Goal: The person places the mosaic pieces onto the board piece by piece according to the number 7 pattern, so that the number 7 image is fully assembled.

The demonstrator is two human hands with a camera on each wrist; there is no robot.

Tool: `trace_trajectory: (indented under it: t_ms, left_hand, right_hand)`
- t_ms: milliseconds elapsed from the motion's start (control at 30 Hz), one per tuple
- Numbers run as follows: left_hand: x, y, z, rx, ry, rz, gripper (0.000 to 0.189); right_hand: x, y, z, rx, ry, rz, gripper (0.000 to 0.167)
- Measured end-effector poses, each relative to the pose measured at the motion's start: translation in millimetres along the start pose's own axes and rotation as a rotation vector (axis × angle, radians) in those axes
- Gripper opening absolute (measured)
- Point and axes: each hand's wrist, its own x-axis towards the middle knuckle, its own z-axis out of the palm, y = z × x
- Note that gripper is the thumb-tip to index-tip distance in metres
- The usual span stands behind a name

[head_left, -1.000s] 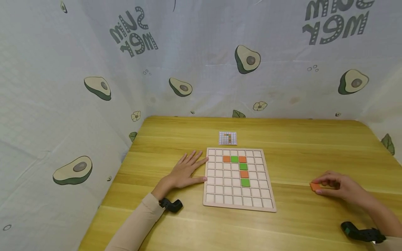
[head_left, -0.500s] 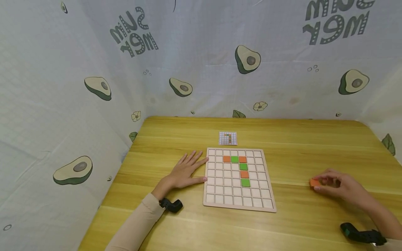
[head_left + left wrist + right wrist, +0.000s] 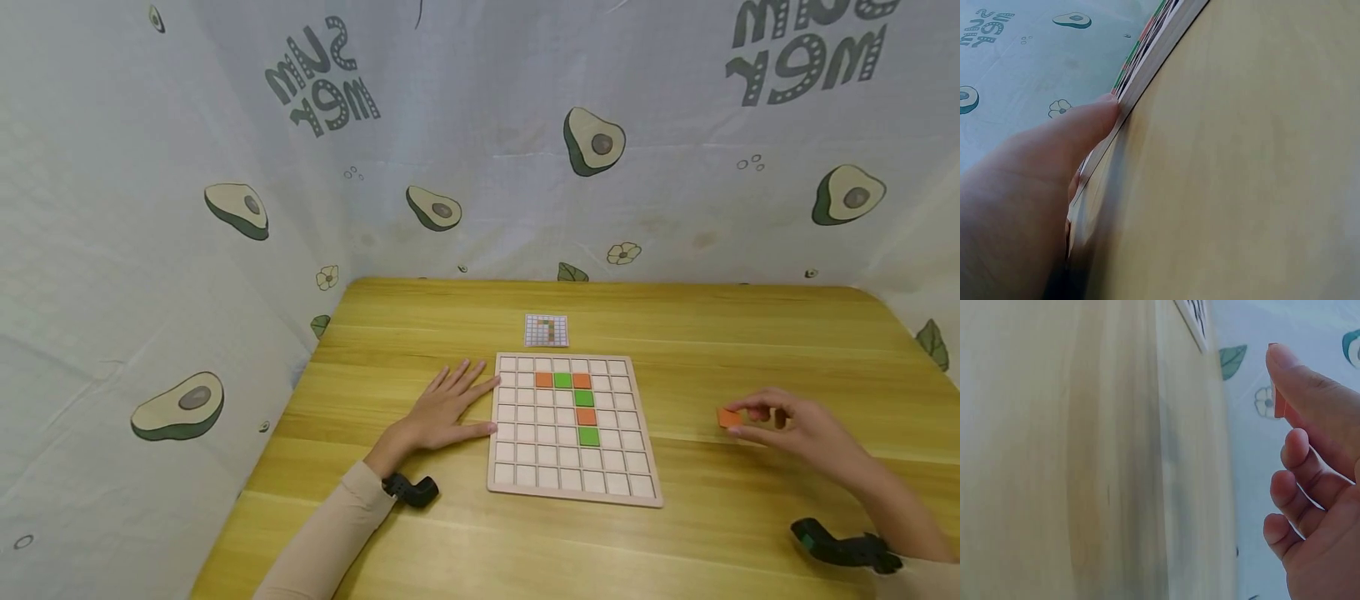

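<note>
My right hand (image 3: 798,429) pinches an orange square tile (image 3: 727,417) between thumb and forefinger, off to the right of the grid board. In the right wrist view the tile (image 3: 1279,400) shows edge-on behind the thumb, and the other fingers curl loosely. A wooden grid board (image 3: 525,454) lies mid-table. Orange and green tiles fill several of its cells: a short row near the top, then a column running down. My left hand (image 3: 437,414) lies flat with fingers spread, its thumb and little finger touching the board's left edge. The left wrist view shows the thumb (image 3: 1094,122) against that edge.
A small printed card (image 3: 546,331) with a coloured grid pattern lies just beyond the board. The wooden table (image 3: 420,542) runs back to a white curtain (image 3: 495,125) with avocado prints. Each wrist wears a black camera band.
My right hand has turned the orange tile in its fingers, then carried it leftward and a little up toward the board. My left hand and the tiles on the board stay the same.
</note>
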Motion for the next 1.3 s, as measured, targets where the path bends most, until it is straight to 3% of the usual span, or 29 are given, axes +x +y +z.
trace_trajectory:
  t_ms: [267, 633, 1300]
  left_hand:
    - [0.6, -0.6, 0.6, 0.006, 0.0, -0.005, 0.079]
    - [-0.1, -0.4, 0.6, -0.002, -0.002, -0.006, 0.078]
    - [1.2, -1.0, 1.8, -0.002, -0.004, -0.013, 0.08]
  right_hand:
    - [11.1, -15, 15, 0.022, -0.001, -0.019, 0.025]
    - [21.7, -33, 30, 0.085, -0.018, -0.115, 0.026]
    - [37.6, -62, 65, 0.173, -0.086, -0.163, 0.027]
